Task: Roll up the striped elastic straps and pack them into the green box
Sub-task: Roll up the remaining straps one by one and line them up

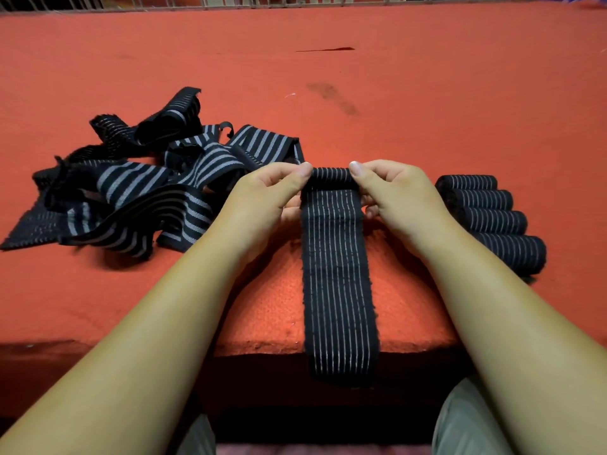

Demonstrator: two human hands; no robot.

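A black strap with thin white stripes (338, 274) lies lengthwise in front of me, its near end hanging over the table's front edge. Its far end is curled into a small roll. My left hand (266, 195) pinches the roll's left end and my right hand (391, 192) pinches its right end. A loose heap of unrolled striped straps (131, 188) lies to the left. Several finished rolls (492, 218) lie side by side to the right of my right hand. No green box is in view.
The table is covered in orange-red felt (361, 93), with a dark smudge and a slit further back. A metal railing (230, 1) runs along the far edge. My knees show below the front edge.
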